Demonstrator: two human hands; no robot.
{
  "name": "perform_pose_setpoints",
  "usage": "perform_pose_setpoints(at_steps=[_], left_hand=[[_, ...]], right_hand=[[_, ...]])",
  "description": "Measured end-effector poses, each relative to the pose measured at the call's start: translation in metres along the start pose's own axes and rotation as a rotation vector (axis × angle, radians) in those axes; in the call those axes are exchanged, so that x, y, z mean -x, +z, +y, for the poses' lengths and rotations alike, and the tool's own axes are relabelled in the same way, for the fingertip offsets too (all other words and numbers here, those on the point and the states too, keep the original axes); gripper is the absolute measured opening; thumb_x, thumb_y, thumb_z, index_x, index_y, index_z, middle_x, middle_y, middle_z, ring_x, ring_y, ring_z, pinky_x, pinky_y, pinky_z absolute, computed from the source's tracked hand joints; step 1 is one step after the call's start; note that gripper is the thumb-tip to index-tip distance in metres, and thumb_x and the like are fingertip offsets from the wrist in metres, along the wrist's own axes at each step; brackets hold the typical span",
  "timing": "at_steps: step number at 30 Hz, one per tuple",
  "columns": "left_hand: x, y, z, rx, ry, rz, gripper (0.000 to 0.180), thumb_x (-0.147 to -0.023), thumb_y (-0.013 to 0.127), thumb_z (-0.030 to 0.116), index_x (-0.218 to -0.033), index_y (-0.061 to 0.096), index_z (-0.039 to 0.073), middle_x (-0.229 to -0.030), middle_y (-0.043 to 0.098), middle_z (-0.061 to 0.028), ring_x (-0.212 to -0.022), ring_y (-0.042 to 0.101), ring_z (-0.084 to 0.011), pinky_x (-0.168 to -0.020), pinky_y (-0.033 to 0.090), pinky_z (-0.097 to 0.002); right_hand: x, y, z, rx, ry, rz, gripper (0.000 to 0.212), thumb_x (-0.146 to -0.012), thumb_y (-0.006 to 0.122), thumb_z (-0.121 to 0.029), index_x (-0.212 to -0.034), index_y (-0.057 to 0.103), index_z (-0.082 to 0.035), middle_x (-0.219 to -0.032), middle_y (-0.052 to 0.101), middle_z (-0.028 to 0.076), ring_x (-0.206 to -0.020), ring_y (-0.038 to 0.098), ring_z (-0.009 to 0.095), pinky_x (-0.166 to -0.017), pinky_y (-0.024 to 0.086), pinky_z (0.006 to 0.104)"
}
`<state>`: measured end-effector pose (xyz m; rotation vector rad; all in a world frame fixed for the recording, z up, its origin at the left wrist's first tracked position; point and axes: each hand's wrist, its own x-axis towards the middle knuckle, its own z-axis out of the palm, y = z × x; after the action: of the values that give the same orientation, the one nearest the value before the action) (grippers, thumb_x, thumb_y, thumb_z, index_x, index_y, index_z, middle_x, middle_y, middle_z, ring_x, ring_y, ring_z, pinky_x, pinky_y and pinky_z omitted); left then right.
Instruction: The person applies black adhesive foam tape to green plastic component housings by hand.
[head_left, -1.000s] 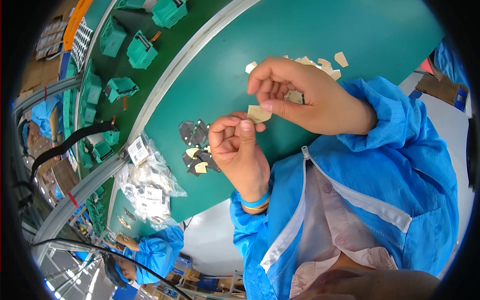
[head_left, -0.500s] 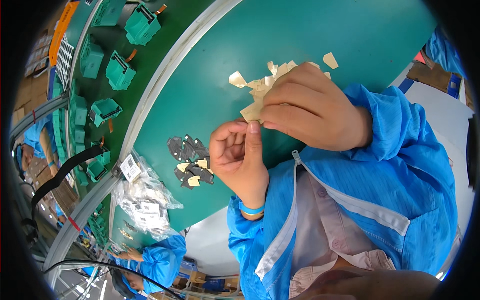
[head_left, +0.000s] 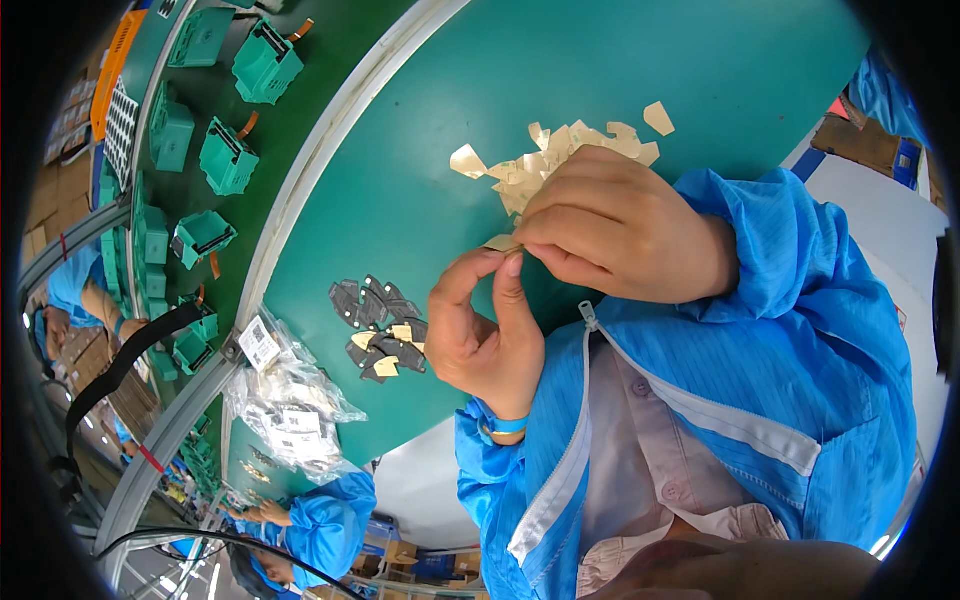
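Observation:
A small cream-coloured flat piece (head_left: 499, 242) is pinched between the thumb and forefinger of my left hand (head_left: 488, 335). My right hand (head_left: 625, 230) is closed too, its fingertips meeting at the edge of the same piece; the fingers hide most of it. Just beyond my right hand lies a loose pile of similar cream pieces (head_left: 530, 172), with a few lying apart from it. To the left of my left hand sits a cluster of black moulded parts (head_left: 375, 302), some bearing cream pieces on them.
Clear plastic bags (head_left: 290, 415) with white labels lie at the table's left corner. Past the metal rail (head_left: 300, 165), green housings (head_left: 268, 65) with orange flat cables stand on a green surface. Another person in a blue sleeve (head_left: 325, 520) works at lower left.
The cream piece was showing its broad face and now appears tilted, mostly covered by my fingers. My left hand has turned, its fingers more curled, and my right hand has shifted slightly nearer.

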<state>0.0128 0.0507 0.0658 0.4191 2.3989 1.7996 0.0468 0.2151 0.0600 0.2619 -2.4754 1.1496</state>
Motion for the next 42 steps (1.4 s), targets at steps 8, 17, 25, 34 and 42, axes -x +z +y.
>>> perform_pose_setpoints(at_steps=[8, 17, 25, 34, 42], left_hand=[[0.003, -0.004, 0.003, -0.122, 0.017, -0.06, 0.023, -0.086, 0.07, -0.007, -0.104, 0.056, -0.004, -0.097, 0.063, -0.0118, -0.09, 0.064, -0.0166, -0.083, 0.052, -0.0274], [-0.004, -0.016, -0.002, 0.38, -0.275, -0.055, 0.038, -0.089, 0.065, -0.006, -0.125, 0.053, -0.005, -0.099, 0.066, -0.0089, -0.093, 0.064, -0.0151, -0.084, 0.049, -0.0246], [0.004, 0.003, -0.01, 0.599, -0.292, 0.071, 0.04, -0.088, 0.066, -0.007, -0.126, 0.053, -0.004, -0.097, 0.067, -0.0072, -0.093, 0.063, -0.0136, -0.087, 0.048, -0.0256], [0.001, -0.006, -0.015, 0.477, -0.186, -0.127, 0.038, -0.083, 0.068, -0.009, -0.119, 0.057, -0.003, -0.11, 0.064, -0.0111, -0.102, 0.06, -0.0174, -0.096, 0.045, -0.0309], [0.003, -0.009, -0.01, 0.59, -0.344, -0.121, 0.016, -0.091, 0.063, -0.006, -0.105, 0.058, -0.001, -0.103, 0.065, -0.0097, -0.095, 0.061, -0.0144, -0.088, 0.048, -0.0285]], right_hand=[[-0.002, -0.002, 0.001, -0.314, 0.348, -0.11, 0.012, -0.075, 0.069, 0.0, -0.082, 0.06, -0.004, -0.078, 0.061, 0.007, -0.07, 0.06, 0.022, -0.065, 0.048, 0.0312], [0.006, -0.014, 0.026, -0.117, 0.374, -0.183, 0.014, -0.082, 0.068, -0.001, -0.087, 0.055, -0.003, -0.083, 0.055, 0.007, -0.079, 0.056, 0.021, -0.069, 0.045, 0.0317], [0.005, -0.003, -0.007, -0.607, 0.506, -0.115, 0.014, -0.086, 0.065, -0.002, -0.099, 0.058, -0.003, -0.099, 0.057, 0.01, -0.092, 0.055, 0.026, -0.08, 0.043, 0.0344], [-0.007, -0.021, 0.003, 0.023, 0.025, -0.304, 0.017, -0.083, 0.069, -0.007, -0.097, 0.058, -0.007, -0.103, 0.056, 0.006, -0.098, 0.055, 0.023, -0.088, 0.039, 0.0373], [-0.018, -0.022, -0.002, 0.064, 0.04, -0.189, 0.026, -0.081, 0.072, -0.011, -0.105, 0.062, -0.007, -0.109, 0.059, 0.006, -0.102, 0.056, 0.025, -0.088, 0.039, 0.039]])
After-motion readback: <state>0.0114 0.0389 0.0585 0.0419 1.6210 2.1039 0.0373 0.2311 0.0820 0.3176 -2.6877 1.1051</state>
